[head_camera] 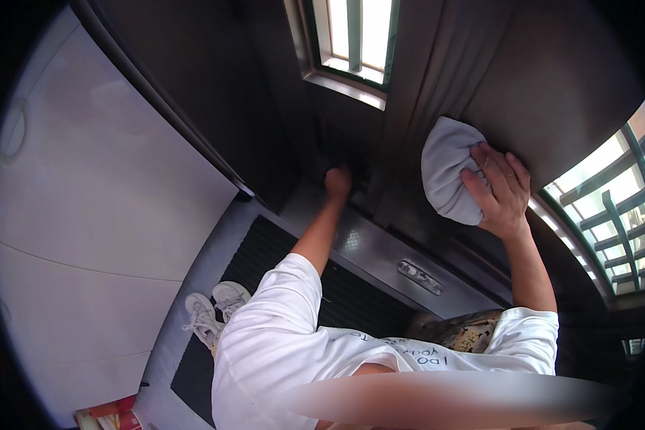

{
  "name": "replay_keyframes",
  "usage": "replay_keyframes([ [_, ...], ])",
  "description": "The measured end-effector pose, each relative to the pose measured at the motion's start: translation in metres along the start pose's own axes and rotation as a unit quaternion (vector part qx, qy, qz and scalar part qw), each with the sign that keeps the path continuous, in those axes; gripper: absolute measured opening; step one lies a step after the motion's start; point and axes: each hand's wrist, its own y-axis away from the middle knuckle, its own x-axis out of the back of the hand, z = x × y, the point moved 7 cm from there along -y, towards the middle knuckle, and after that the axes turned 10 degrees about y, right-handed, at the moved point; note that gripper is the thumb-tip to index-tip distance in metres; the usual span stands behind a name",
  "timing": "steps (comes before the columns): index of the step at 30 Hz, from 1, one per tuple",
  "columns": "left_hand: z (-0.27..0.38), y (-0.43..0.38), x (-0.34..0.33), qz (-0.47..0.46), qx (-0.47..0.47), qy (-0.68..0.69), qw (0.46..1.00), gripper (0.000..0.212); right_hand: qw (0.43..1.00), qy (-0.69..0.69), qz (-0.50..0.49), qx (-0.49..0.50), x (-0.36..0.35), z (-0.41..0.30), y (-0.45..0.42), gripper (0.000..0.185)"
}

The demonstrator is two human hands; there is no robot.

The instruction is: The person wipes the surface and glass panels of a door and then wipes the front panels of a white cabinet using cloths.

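My right hand [502,188] presses a folded pale grey cloth [451,172] against a dark metal door [548,97]. The fingers lie spread over the cloth's right part, and its left part bulges out beyond them. Lower and further left, my left hand [338,181] is curled beside the shadowed lower part of the door frame [400,156]. Deep shadow hides what its fingers touch, if anything. Right of my right hand is a barred window opening [607,209] in the door.
A narrow barred window [357,37] is set in the dark panel ahead. At the left stands a white cabinet [102,215]. Below are a metal threshold [376,242] with an oval plate [420,277], a black ribbed mat [258,252] and white sneakers [215,306]. Red packaging [118,416] lies bottom left.
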Motion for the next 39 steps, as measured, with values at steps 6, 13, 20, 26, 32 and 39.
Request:
replay_keyframes([
  [6, 0.032, 0.024, 0.012, -0.089, 0.017, 0.199, 0.976, 0.022, 1.0, -0.022, 0.0, -0.022, -0.005, 0.002, 0.003, 0.027],
  [13, 0.09, -0.011, 0.155, 0.195, 0.099, 0.554, 0.803, 0.031, 0.942, -0.315, -0.114, 0.019, -0.059, -0.056, 0.025, 0.052],
  [20, 0.228, -0.065, 0.264, 0.193, -0.247, 0.385, 0.868, 0.015, 0.885, -0.451, -0.118, 0.016, -0.096, -0.093, 0.036, 0.055],
  [26, 0.249, -0.057, 0.236, 0.155, -0.278, 0.149, 0.936, 0.008, 0.848, -0.517, -0.117, -0.005, -0.101, -0.089, 0.034, 0.055],
  [32, 0.243, -0.063, 0.235, 0.097, -0.288, 0.145, 0.942, 0.009, 0.866, -0.484, -0.125, 0.017, -0.108, -0.096, 0.039, 0.054],
  [39, 0.243, -0.057, 0.26, 0.027, -0.359, 0.262, 0.895, 0.011, 0.785, -0.561, -0.25, -0.08, -0.096, -0.09, 0.011, 0.061],
])
